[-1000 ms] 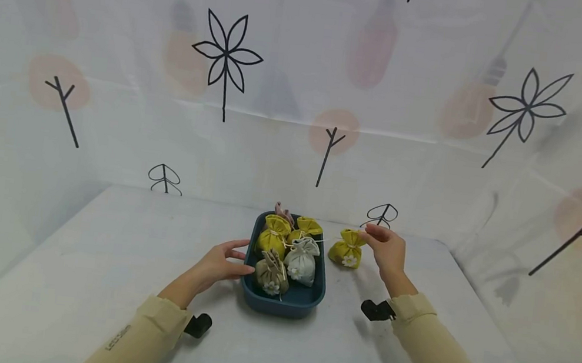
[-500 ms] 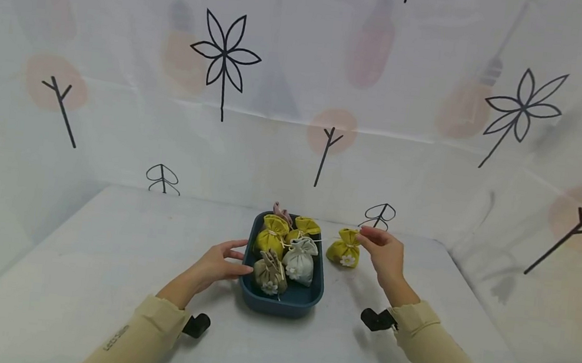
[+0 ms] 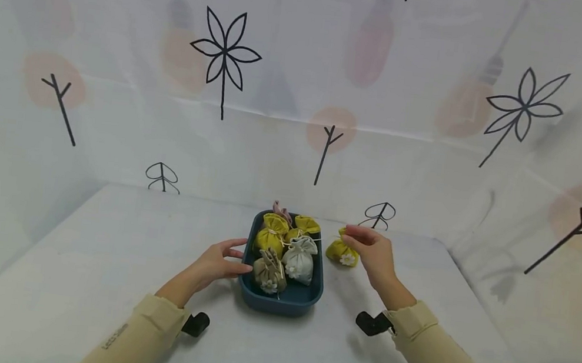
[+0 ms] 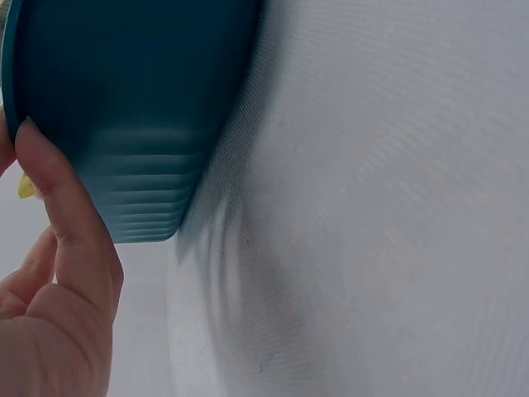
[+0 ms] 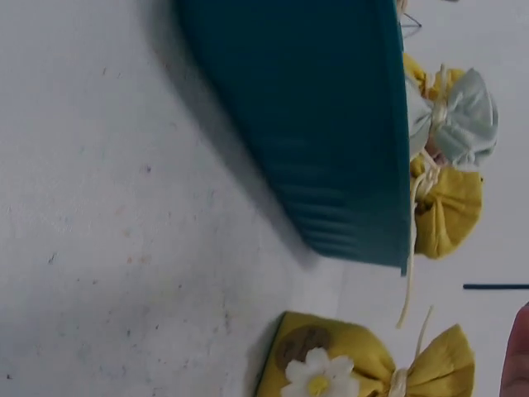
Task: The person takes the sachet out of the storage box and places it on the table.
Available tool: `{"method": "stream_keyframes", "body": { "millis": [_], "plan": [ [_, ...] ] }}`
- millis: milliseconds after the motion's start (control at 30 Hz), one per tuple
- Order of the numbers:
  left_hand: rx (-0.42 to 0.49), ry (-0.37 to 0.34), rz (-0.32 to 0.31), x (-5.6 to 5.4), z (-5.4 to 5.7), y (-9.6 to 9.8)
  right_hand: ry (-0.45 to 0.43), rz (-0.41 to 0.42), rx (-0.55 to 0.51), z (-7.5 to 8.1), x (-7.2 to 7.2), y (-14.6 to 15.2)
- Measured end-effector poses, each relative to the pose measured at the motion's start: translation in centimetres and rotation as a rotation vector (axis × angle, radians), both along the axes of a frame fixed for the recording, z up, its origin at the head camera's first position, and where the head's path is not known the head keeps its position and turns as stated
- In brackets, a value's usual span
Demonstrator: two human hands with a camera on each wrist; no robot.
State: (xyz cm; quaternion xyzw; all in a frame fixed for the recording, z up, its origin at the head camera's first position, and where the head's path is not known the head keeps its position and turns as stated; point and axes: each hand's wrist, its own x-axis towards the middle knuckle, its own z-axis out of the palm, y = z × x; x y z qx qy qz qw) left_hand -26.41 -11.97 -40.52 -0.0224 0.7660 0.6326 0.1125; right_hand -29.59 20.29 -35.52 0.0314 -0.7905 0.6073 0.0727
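Note:
My left hand holds the left rim of a dark teal tray, thumb over the edge and fingers along the outer wall. The left wrist view shows that hand against the tray's ribbed side. On the table right of the tray sits a yellow drawstring pouch with a white flower. Over its top, my right hand hangs with fingers bent loosely, partly covering it. In the right wrist view, a fingertip stands apart from the gathered top of this pouch.
Inside the tray are several pouches: two yellow ones, a pale grey-green pouch, an olive-brown pouch and a pinkish pouch. The white table meets a patterned cloth backdrop.
My right hand has shifted left, from beside the top of the yellow pouch to over it. The pouch stays on the table. My left hand keeps its place at the tray.

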Motion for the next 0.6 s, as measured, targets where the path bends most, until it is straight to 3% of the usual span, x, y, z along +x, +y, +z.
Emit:
{"method": "stream_keyframes", "body": {
  "millis": [600],
  "plan": [
    [0.011,0.005,-0.011,-0.2,0.1,-0.1,-0.035,0.17,0.122,1.9,0.7,-3.1]
  ]
}}
